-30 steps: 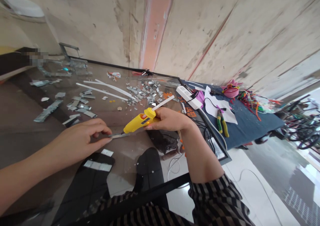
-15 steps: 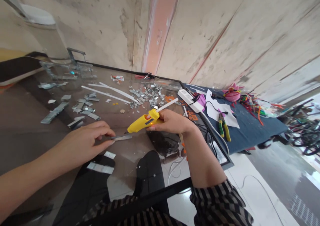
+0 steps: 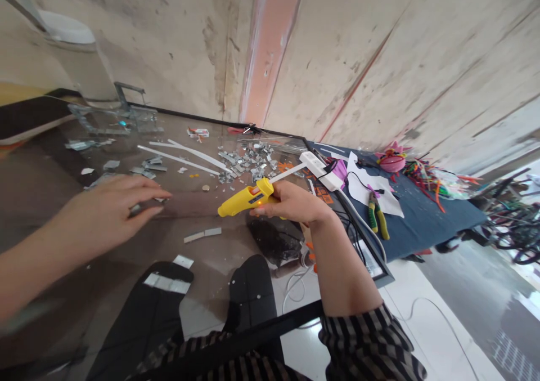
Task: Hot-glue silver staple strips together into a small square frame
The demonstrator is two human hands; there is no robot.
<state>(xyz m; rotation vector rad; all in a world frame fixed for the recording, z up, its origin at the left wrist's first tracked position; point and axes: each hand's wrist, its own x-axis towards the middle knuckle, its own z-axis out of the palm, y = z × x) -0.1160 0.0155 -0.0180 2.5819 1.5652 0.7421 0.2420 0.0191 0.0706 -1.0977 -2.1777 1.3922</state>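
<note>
My right hand (image 3: 291, 201) is wrapped round a yellow hot glue gun (image 3: 244, 199), its nozzle pointing left above the glass tabletop. A white glue stick (image 3: 289, 172) sticks out of its back end, and a small orange light glows on its body. My left hand (image 3: 120, 206) is over the small grey metallic strips (image 3: 145, 169) at the left, thumb and fingers apart; some strips are hidden beneath it. A narrow light-grey strip (image 3: 202, 234), seemingly two pieces end to end, lies below the nozzle. Nearer me are two wider silvery strips (image 3: 167, 283).
Shiny scraps (image 3: 253, 161) and long white sticks (image 3: 181, 160) lie toward the wall. A clear-looking frame structure (image 3: 118, 116) stands far left. At right are a white power strip (image 3: 321, 170), cables, green-handled pliers (image 3: 378, 216) and white paper on dark blue cloth (image 3: 439, 215).
My left hand has let go of the narrow strip and moved left and up to the grey strips, fingers parting. The glue gun has shifted slightly up and right, away from the strip.
</note>
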